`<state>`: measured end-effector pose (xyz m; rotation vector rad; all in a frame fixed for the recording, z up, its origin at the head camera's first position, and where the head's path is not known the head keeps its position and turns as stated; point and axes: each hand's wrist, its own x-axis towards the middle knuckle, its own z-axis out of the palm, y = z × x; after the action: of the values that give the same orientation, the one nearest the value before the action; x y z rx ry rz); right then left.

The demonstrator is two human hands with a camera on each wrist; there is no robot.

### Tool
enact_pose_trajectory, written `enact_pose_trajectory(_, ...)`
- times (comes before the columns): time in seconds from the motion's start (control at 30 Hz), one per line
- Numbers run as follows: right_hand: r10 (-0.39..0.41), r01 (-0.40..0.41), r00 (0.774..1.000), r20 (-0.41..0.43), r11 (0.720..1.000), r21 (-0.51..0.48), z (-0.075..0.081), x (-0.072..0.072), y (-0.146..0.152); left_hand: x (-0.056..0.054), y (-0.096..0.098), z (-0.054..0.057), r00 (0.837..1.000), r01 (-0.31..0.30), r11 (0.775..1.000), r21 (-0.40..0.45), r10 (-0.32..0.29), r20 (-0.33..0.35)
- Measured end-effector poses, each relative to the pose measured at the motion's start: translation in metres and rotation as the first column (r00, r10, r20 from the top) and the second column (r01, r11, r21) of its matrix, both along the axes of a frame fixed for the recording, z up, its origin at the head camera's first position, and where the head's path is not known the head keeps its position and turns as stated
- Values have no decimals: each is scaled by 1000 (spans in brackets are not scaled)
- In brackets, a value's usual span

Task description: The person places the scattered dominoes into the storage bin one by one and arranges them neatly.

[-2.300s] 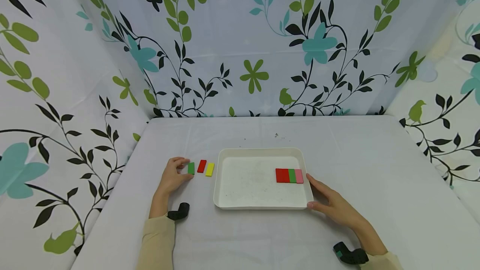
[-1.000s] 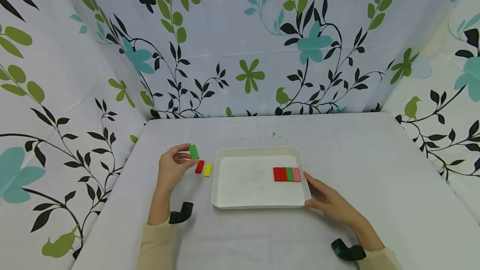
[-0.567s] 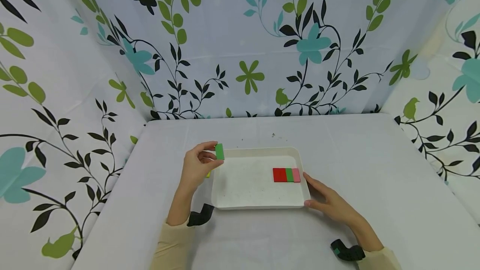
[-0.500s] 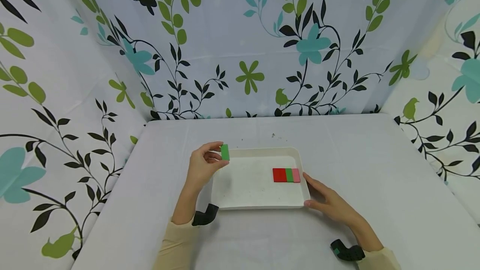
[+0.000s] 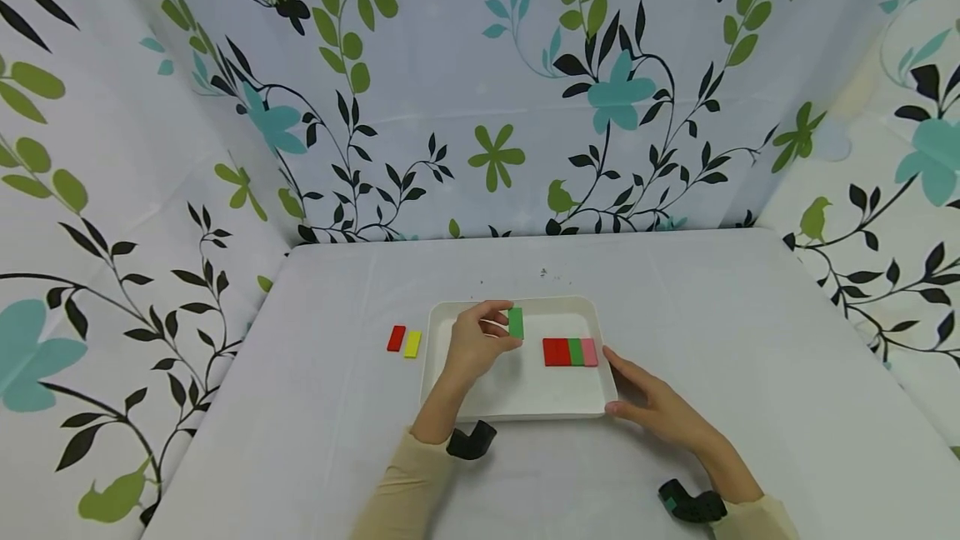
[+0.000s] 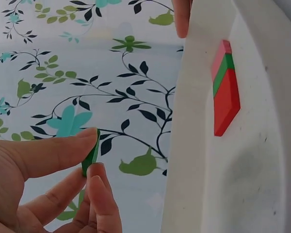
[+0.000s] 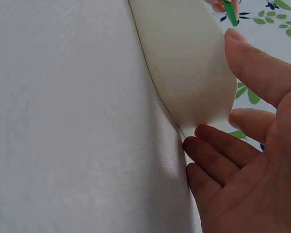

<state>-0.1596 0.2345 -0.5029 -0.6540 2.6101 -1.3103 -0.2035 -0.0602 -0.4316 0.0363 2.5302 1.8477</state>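
Note:
My left hand (image 5: 474,347) is over the white tray (image 5: 442,390), pinching a small green block (image 5: 515,323) between thumb and fingertips. In the left wrist view the green block (image 6: 90,158) is held on edge, seen narrow side on. Inside the tray, toward its right end, red (image 5: 556,352), green (image 5: 576,352) and pink (image 5: 589,352) blocks lie flat in a touching row, the red part widest. My right hand (image 5: 663,411) is at the tray's right side, thumb and index finger spread along the rim. In the right wrist view its fingertips (image 7: 203,132) touch the tray's outer wall (image 7: 189,63).
A red block (image 5: 396,338) and a yellow block (image 5: 412,344) lie on the white-covered table (image 5: 337,440), left of the tray. Black wrist devices (image 5: 472,442) sit on both wrists. A leaf-patterned curtain (image 5: 420,40) hangs behind the table and along both sides.
My left hand has picked up the green block from the table on the left and carried it rightward over the tray. The right hand stays at the tray's right side.

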Motion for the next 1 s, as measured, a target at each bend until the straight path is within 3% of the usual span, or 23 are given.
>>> enact_pose_trajectory(0.63, -15, 15, 1000, 19, 1000, 23, 3, 1, -2, -8, 37, -36, 996, -50, 999, 1, 49, 74)
enact_pose_trajectory(1.0, 11, -10, 1000, 21, 999, -30, 1, 0, 0, -15, 40, -47, 992, -51, 993, -106, 62, 107)
